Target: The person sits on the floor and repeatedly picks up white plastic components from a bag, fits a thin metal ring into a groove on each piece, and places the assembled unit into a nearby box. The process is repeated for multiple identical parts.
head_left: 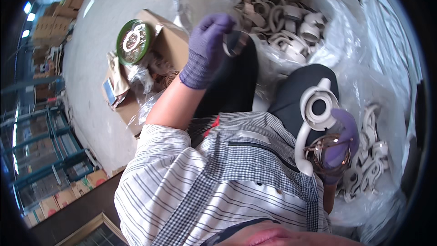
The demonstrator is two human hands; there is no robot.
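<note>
Here the left hand (207, 48) pinches a small ring (234, 43) while the right hand (339, 148) clasps a white lid (316, 109), which could slip from gloved fingers.

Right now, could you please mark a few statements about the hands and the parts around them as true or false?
1. Both hands wear purple gloves. True: left hand, right hand.
2. The right hand holds a white plastic handle piece. True.
3. The left hand rests empty on the floor. False: it is raised, pinching a small ring-shaped part.
4. The clear plastic bag ahead holds green lids. False: it holds white and beige plastic parts.
5. A green-rimmed round container sits on cardboard. True.
</note>
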